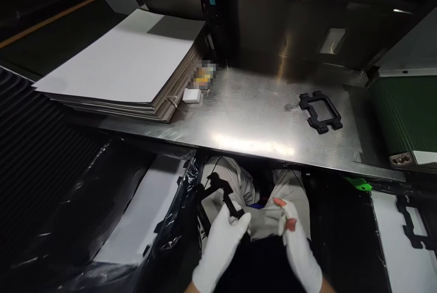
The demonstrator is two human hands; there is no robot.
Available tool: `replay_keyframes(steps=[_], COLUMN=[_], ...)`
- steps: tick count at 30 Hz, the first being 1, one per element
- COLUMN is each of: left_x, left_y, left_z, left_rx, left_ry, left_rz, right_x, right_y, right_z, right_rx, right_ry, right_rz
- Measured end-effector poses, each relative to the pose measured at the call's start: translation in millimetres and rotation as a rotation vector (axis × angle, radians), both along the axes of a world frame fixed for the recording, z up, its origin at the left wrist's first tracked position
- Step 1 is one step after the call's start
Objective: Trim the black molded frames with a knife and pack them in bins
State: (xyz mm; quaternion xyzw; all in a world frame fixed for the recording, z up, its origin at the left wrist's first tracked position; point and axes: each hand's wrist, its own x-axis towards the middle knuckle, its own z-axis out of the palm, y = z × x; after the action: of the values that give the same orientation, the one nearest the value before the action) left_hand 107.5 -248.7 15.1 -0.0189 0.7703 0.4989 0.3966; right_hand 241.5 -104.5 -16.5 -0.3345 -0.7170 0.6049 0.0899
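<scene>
A flat black plastic frame with notched corner tabs (221, 193) is held low over the worker's lap, below the front edge of the brushed steel workbench (246, 124). The white-gloved left hand (221, 238) pinches its lower end between thumb and fingers, so that the piece stands tilted up and away toward the left. The white-gloved right hand (297, 238), with bare fingertips showing through cut glove ends, hangs just beside it, fingers curled and holding nothing that can be made out; whether it touches the frame cannot be told.

Handled well, this hold would call for a second grip on the far end before the part is turned or lifted. The frame looks thin and likely to flex, and the lower end alone gives little control.

The piece is matt and dark, hard to read against the shadow under the bench, and its upper bar crosses the grey trousers (235, 179).

An identical black rectangular frame (320, 111) lies flat on the workbench, well to the right. A further one (411, 220) rests on a white sheet (389, 247) at the lower right.

A stack of grey boards topped with white sheet (126, 65) occupies the bench's left end, with a small white block (191, 95) beside it. A green ribbed conveyor belt (406, 111) meets the bench on the right, and black plastic film (170, 220) drapes a bin at the left.
</scene>
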Motion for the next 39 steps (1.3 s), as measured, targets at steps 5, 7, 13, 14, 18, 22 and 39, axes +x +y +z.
replay_keyframes(steps=[5, 7, 13, 14, 18, 22, 39], left_x=[24, 38, 56, 56, 57, 56, 62], left_y=[-29, -30, -24, -24, -24, -23, -23], left_z=[-7.9, -7.2, -7.9, -9.3, -13.3, -14.0, -11.0], left_rx=[-0.435, -0.515, -0.638, -0.638, -0.634, -0.622, -0.740], left_ry=[0.173, 0.232, 0.316, 0.325, 0.366, 0.386, 0.407], left_rz=[-0.612, -0.769, -0.873, -0.871, -0.873, -0.876, -0.888], right_x=[29, 36, 41, 41, 37, 33, 33], right_y=[14, 3, -23, -23, -23, -24, -32], right_z=[7.2, 9.2, 11.9, 12.0, 15.0, 20.6, 19.7], right_rx=[-0.022, 0.002, 0.303, 0.334, 0.369, 0.340, 0.371], right_ry=[-0.231, -0.268, -0.454, -0.480, -0.545, -0.584, -0.667], right_rz=[0.509, 0.707, 0.791, 0.805, 0.844, 0.843, 0.798])
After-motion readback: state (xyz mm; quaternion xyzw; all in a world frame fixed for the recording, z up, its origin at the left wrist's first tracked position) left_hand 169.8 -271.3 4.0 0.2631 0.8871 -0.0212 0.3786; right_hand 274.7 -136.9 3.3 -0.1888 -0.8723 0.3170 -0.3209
